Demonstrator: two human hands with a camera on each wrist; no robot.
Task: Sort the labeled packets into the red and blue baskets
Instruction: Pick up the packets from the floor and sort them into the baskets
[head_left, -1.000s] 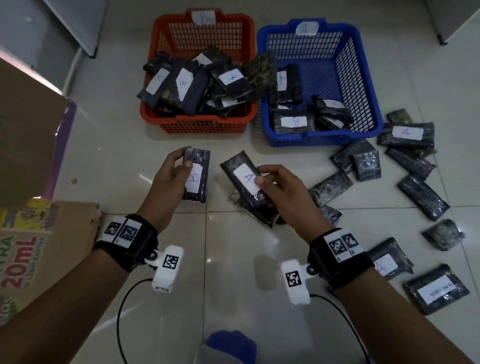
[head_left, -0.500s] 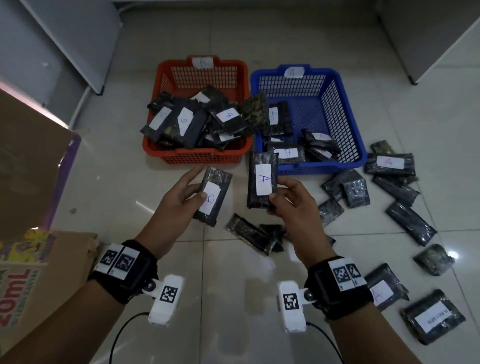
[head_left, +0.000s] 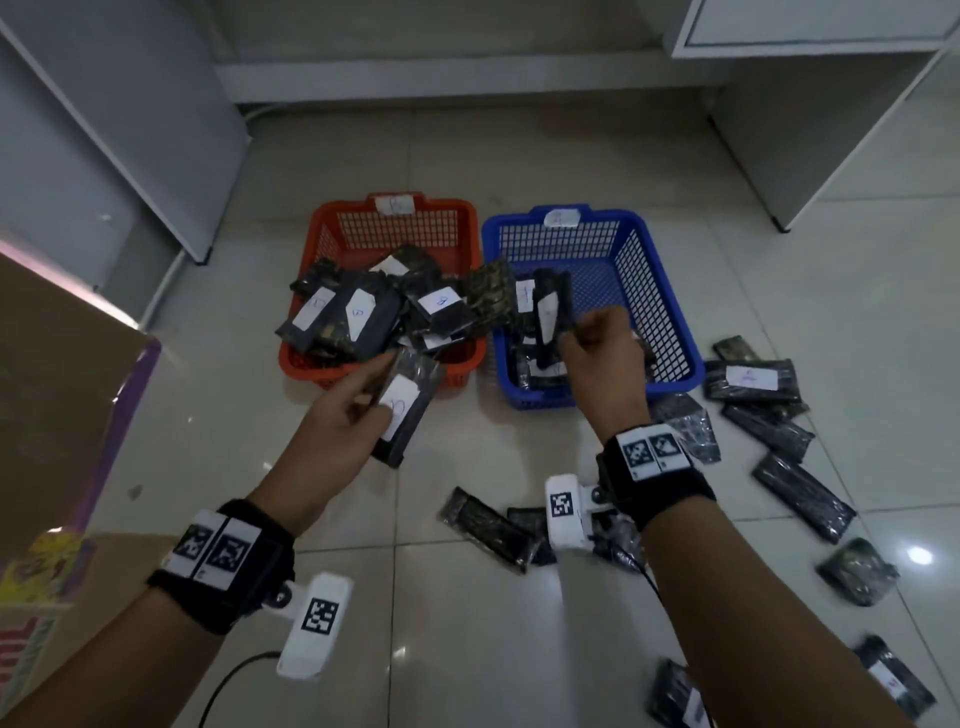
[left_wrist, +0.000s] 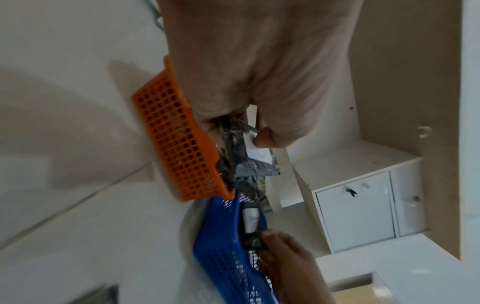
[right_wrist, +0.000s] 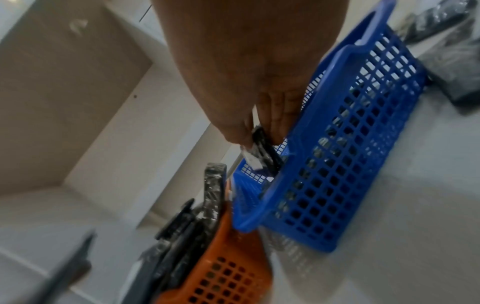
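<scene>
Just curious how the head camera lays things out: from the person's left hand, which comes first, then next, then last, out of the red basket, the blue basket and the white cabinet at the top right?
From the left hand, which holds a packet:
1. Red basket, directly ahead of the hand, nearest.
2. Blue basket, ahead and to the right, beside the red one.
3. White cabinet, far back on the right, farthest.
</scene>
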